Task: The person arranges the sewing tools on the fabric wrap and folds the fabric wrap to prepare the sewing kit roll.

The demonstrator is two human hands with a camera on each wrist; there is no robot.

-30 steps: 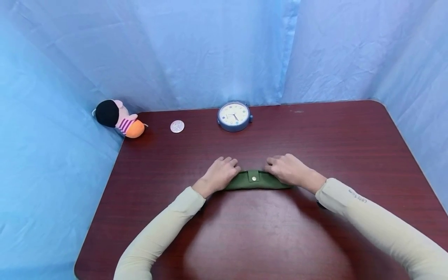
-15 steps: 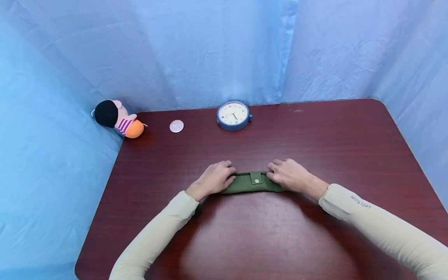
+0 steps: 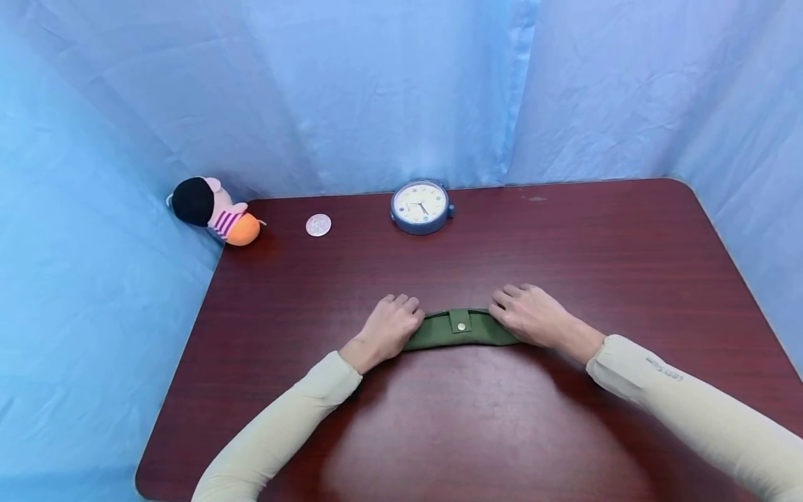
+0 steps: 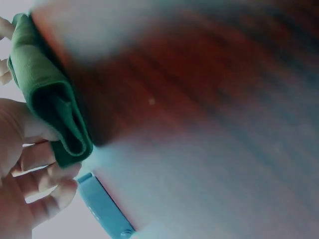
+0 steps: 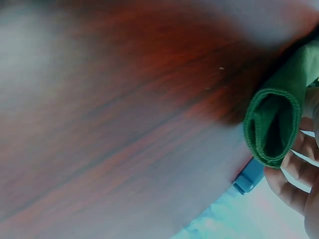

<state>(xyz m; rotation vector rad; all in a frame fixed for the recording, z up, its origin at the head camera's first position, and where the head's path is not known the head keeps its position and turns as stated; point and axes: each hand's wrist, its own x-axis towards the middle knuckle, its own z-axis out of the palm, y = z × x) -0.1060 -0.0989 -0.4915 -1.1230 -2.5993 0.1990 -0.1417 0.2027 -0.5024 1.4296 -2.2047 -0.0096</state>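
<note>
A dark green cloth pouch (image 3: 439, 332), folded into a long narrow strip, lies on the table across the space between my hands. A small tab with a round metal snap (image 3: 461, 326) sits at its middle. My left hand (image 3: 390, 326) grips the left end, thumb on the near side and fingers at the far side. My right hand (image 3: 533, 315) holds the other end in the same way. In the left wrist view, the folded layers of the pouch (image 4: 37, 69) show at its end. The right wrist view shows the opposite end of the pouch (image 5: 274, 127) as an open loop.
Beyond the hands, a blue-rimmed clock (image 3: 420, 208) lies face up near the back edge of the table (image 3: 596, 244). To its left are a silvery disc (image 3: 318, 224) and a plush toy (image 3: 216, 211) at the corner. Blue curtains (image 3: 401, 90) surround the table.
Both hands and the pouch have shifted slightly towards me. My right hand has slid a little to the right along the pouch, and more of the strip shows between the hands.
</note>
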